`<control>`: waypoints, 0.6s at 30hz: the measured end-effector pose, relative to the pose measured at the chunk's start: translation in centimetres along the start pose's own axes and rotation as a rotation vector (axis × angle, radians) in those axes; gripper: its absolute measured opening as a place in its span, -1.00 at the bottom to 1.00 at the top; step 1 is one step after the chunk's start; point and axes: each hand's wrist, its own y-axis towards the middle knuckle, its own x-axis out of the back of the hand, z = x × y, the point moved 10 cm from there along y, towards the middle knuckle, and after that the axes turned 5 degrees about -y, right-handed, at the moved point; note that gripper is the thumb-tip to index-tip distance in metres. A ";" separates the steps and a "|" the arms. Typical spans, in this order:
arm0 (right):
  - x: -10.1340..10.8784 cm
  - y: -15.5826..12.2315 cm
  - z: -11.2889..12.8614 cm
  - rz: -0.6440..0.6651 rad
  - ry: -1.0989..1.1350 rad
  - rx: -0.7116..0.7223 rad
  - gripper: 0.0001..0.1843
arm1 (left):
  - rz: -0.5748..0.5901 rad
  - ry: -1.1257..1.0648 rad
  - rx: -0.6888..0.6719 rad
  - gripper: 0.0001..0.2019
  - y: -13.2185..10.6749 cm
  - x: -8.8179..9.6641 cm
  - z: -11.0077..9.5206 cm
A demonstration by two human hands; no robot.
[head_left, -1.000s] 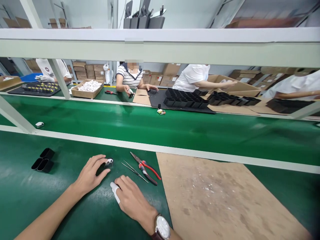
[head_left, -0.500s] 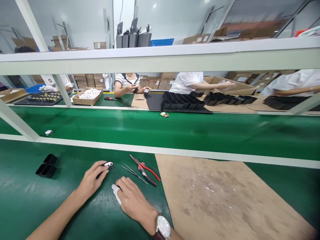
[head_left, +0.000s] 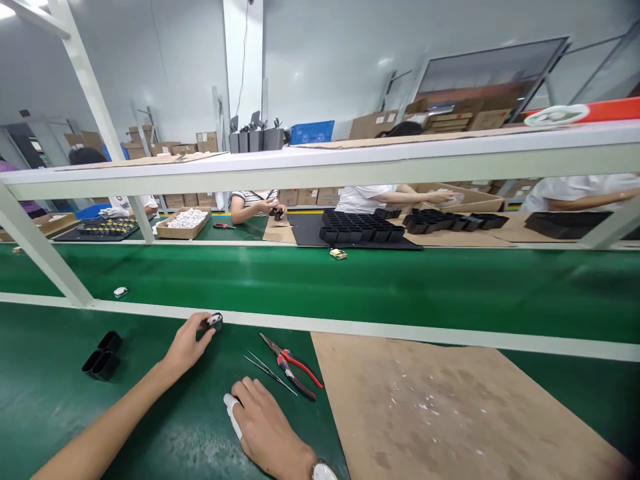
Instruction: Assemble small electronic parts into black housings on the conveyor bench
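Observation:
My left hand [head_left: 184, 348] pinches a small black plastic case [head_left: 217, 322] between thumb and fingers, near the white rail. A white part shows inside the case's mouth. Below and to the right, my right hand [head_left: 263, 420] rests on the green table, knuckles up and fingers loosely bent, holding nothing visible. A white cover [head_left: 232, 413] sits on its thumb. Just beyond it lie metal tweezers [head_left: 271, 373] and long-nose pliers [head_left: 291, 367] with red and black handles. Several empty-looking black cases [head_left: 103, 363] stand grouped left of my left arm.
A cardboard sheet [head_left: 425, 413] with white crumbs covers the right side. Past the rail [head_left: 280, 321], a green belt [head_left: 260, 280] carries a white part [head_left: 121, 292] and a yellow-and-white piece [head_left: 339, 254]. Co-workers sit beyond, by black cases [head_left: 363, 230] and a box of white parts [head_left: 184, 224]. A shelf beam [head_left: 320, 170] crosses above.
My left hand has moved forward to the rail with the black case. My right hand stays on the table. The view has tilted up, and the pieces on the belt have shifted right.

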 end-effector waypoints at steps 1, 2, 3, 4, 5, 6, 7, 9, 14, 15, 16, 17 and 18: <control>-0.2 -0.1 0.0 0.000 -0.006 0.002 -0.71 | -0.030 0.018 0.030 -0.69 1.5 0.4 1.1; -0.4 -0.2 -0.1 -0.003 -0.013 0.006 -0.68 | -0.064 0.037 0.065 -0.68 3.0 0.9 2.2; -0.6 -0.2 -0.2 -0.006 -0.021 0.010 -0.66 | -0.097 0.055 0.100 -0.67 4.4 1.3 3.3; -0.8 -0.3 -0.2 -0.008 -0.026 0.013 -0.65 | -0.129 0.073 0.137 -0.66 5.6 1.7 4.3; -1.0 -0.3 -0.3 -0.006 -0.027 0.017 -0.65 | -0.158 0.090 0.173 -0.66 6.6 2.0 5.3; -1.2 -0.4 -0.4 0.001 -0.023 0.023 -0.66 | -0.183 0.103 0.205 -0.67 7.3 2.2 6.1; -1.4 -0.4 -0.4 0.009 -0.017 0.028 -0.68 | -0.203 0.114 0.234 -0.68 7.9 2.2 6.8; -1.6 -0.3 -0.5 0.023 -0.005 0.032 -0.71 | -0.226 0.125 0.273 -0.70 8.4 1.9 7.7; -1.3 -0.3 -0.4 -0.004 0.003 0.030 -0.72 | -0.227 0.129 0.254 -0.57 7.2 0.9 7.0; -1.3 -0.4 -0.4 -0.016 0.008 0.029 -0.71 | -0.226 0.134 0.233 -0.55 6.6 1.0 6.4; -1.3 -0.5 -0.4 -0.027 0.016 0.029 -0.70 | -0.221 0.141 0.208 -0.56 6.0 1.2 5.7; -1.4 -0.5 -0.4 -0.039 0.025 0.029 -0.68 | -0.210 0.150 0.181 -0.61 5.3 1.5 4.9; -1.5 -0.6 -0.5 -0.049 0.034 0.027 -0.66 | -0.194 0.161 0.155 -0.71 4.6 2.0 4.1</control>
